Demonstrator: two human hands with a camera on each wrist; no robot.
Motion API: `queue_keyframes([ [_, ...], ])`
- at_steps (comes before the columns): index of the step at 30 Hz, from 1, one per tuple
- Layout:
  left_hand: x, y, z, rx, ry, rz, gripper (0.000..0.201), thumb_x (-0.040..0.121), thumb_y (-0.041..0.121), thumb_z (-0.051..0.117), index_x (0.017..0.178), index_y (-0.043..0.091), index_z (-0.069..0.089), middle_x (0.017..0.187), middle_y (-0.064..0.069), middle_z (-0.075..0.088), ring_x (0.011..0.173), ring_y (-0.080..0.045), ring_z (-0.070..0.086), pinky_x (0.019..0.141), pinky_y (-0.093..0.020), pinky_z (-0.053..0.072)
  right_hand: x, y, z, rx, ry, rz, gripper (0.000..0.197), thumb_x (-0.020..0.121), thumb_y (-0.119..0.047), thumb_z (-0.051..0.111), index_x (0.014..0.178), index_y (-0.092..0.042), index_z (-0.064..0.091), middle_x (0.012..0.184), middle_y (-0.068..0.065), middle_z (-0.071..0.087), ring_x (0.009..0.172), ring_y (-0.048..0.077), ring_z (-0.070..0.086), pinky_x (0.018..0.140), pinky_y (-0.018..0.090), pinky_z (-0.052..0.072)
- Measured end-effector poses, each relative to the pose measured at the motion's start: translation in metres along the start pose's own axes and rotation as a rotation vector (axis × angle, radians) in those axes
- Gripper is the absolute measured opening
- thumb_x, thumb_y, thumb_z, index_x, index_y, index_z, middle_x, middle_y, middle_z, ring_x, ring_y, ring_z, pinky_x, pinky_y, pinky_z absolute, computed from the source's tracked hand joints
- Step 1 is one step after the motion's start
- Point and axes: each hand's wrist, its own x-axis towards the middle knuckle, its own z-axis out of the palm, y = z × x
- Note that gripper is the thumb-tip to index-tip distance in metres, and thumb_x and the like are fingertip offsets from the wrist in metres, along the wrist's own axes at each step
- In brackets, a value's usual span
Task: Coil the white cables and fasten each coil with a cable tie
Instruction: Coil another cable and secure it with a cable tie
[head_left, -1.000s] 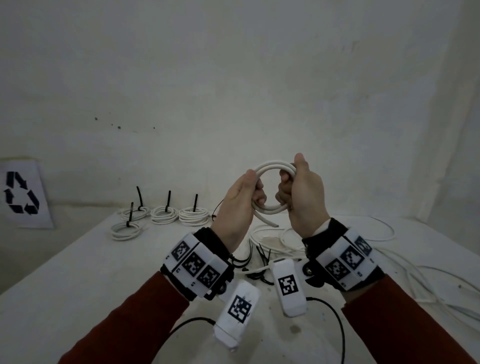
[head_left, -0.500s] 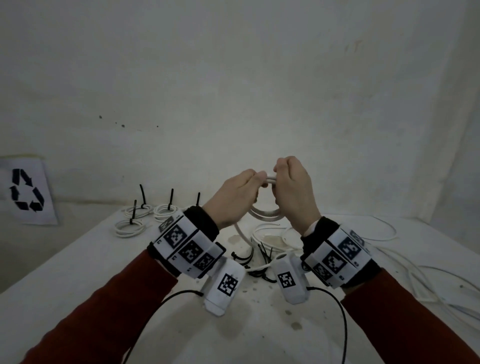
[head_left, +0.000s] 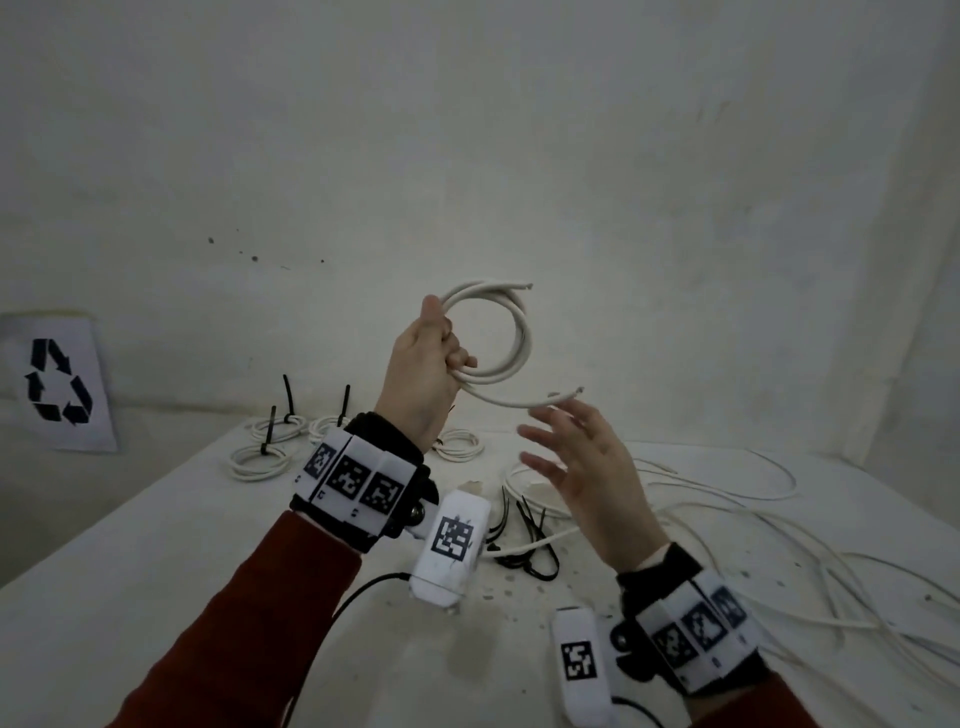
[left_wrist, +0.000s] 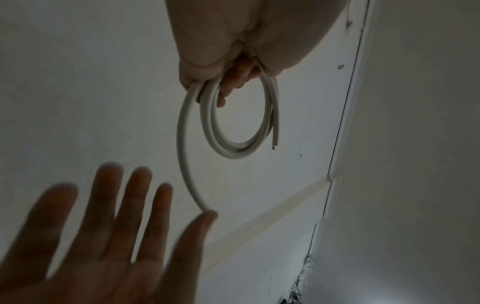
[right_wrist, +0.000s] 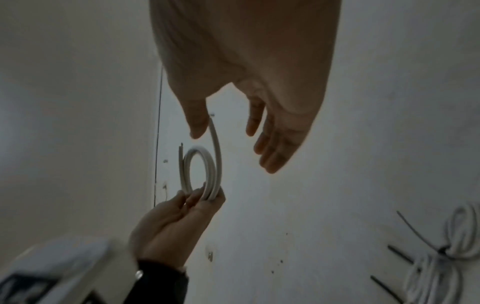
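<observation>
My left hand (head_left: 434, 358) is raised above the table and grips one side of a small white cable coil (head_left: 511, 340) (left_wrist: 231, 152) (right_wrist: 210, 170). The coil has about three loops, and both cut ends stick out free. One loose end (head_left: 550, 400) springs outward toward my right hand (head_left: 571, 457). That hand is open below and right of the coil, fingers spread, holding nothing; its thumb tip (left_wrist: 205, 218) lies at the loose end. Black cable ties (head_left: 530, 530) lie on the table (head_left: 156, 545) under my hands.
Several tied coils (head_left: 260, 457) with upright black tie tails sit at the table's back left. Loose white cables (head_left: 753, 519) sprawl over the right side. A recycling sign (head_left: 54, 384) leans on the wall at left. White wrist cameras hang under both arms.
My right hand has let go of the coil and dropped down to the right, opening. My left hand has lifted the coil higher, and one end has sprung loose.
</observation>
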Motion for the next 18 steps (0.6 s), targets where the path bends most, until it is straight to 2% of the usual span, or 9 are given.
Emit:
queue_keyframes([
  [2,-0.002,-0.005,0.005,-0.067,-0.008,-0.029,0.041,0.102,0.035,0.030,0.066,0.016,0.035,0.045,0.010,0.029,0.043,-0.006,0.032,0.064,-0.025,0.040,-0.004,0.004,0.013,0.077,-0.019,-0.039,0.060,0.068,-0.034,0.072,0.121,-0.011,0.058,0.110,0.004,0.069,0.103,0.020,0.067,0.086,0.031,0.055],
  [4,-0.006,-0.009,0.008,-0.108,-0.014,-0.067,0.041,0.102,0.036,0.029,0.066,0.016,0.035,0.045,0.010,0.029,0.044,-0.006,0.032,0.066,-0.025,0.040,-0.001,0.004,0.024,0.183,0.037,-0.100,0.050,0.072,-0.031,0.069,0.118,-0.012,0.061,0.098,0.003,0.072,0.093,0.015,0.068,0.085,0.028,0.055],
  [7,-0.012,-0.011,0.007,-0.166,-0.041,-0.138,0.041,0.101,0.037,0.029,0.067,0.016,0.036,0.046,0.008,0.029,0.044,-0.007,0.033,0.065,-0.024,0.044,0.008,0.003,0.029,0.308,0.182,-0.119,0.035,0.088,-0.013,0.060,0.122,-0.007,0.058,0.083,0.008,0.069,0.078,0.014,0.066,0.076,0.025,0.057],
  [10,-0.019,-0.013,0.006,-0.168,-0.099,-0.222,0.041,0.101,0.037,0.028,0.067,0.016,0.036,0.048,0.007,0.028,0.044,-0.008,0.032,0.064,-0.023,0.044,0.017,0.002,0.027,0.280,0.301,-0.058,0.032,0.089,-0.004,0.062,0.121,0.002,0.056,0.080,0.011,0.064,0.067,0.013,0.062,0.062,0.021,0.054],
  [12,-0.024,-0.017,0.005,-0.115,-0.123,-0.233,0.040,0.101,0.036,0.029,0.068,0.015,0.037,0.050,0.007,0.028,0.046,-0.008,0.031,0.064,-0.024,0.043,0.020,0.000,0.024,0.138,0.250,-0.035,0.017,0.089,0.004,0.059,0.105,0.001,0.063,0.080,0.009,0.064,0.069,0.015,0.059,0.059,0.020,0.050],
  [14,-0.027,-0.021,0.005,-0.082,-0.120,-0.232,0.040,0.101,0.036,0.030,0.068,0.015,0.037,0.049,0.007,0.028,0.047,-0.008,0.030,0.064,-0.024,0.041,0.020,-0.002,0.022,-0.029,0.157,-0.051,0.024,0.088,0.012,0.052,0.094,-0.006,0.067,0.081,0.008,0.064,0.075,0.017,0.058,0.064,0.022,0.051],
  [16,-0.028,-0.024,0.005,-0.084,-0.088,-0.238,0.040,0.102,0.034,0.031,0.068,0.014,0.037,0.049,0.006,0.028,0.046,-0.008,0.030,0.063,-0.025,0.039,0.019,-0.006,0.021,-0.098,0.060,-0.050,0.032,0.087,0.015,0.050,0.094,-0.009,0.069,0.082,0.009,0.064,0.079,0.019,0.060,0.074,0.027,0.054],
  [18,-0.027,-0.026,0.004,-0.095,-0.043,-0.235,0.040,0.102,0.033,0.031,0.067,0.015,0.037,0.049,0.005,0.028,0.044,-0.008,0.030,0.061,-0.025,0.038,0.018,-0.011,0.019,-0.080,-0.016,-0.058,0.032,0.088,0.014,0.051,0.094,-0.011,0.070,0.081,0.007,0.066,0.079,0.016,0.061,0.076,0.027,0.055],
])
